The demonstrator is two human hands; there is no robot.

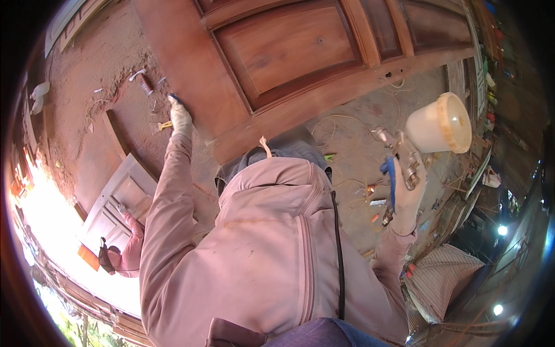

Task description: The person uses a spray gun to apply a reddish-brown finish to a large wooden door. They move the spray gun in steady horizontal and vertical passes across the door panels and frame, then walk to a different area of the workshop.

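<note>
In front of me lies a reddish-brown panelled wooden door (283, 55), its near edge beside my waist. Beside its left edge is my left hand (181, 117), in a pale glove with blue at the fingertips. The fingers reach forward, seemingly with nothing in them; whether they touch the door is unclear. My right hand (409, 196), in a pale and blue glove, grips a metal spray gun (409, 165) to the right of the door. A whitish cup (430, 128) with a yellowish rim is fixed to the gun, tilted to the right.
Tools and a yellow clamp-like thing (165, 125) lie on the dirt at left. Another person (128, 248) works at a greyish panelled door (124, 194). A thin hose (341, 117) and scraps litter the ground at right, near a striped sack (442, 277).
</note>
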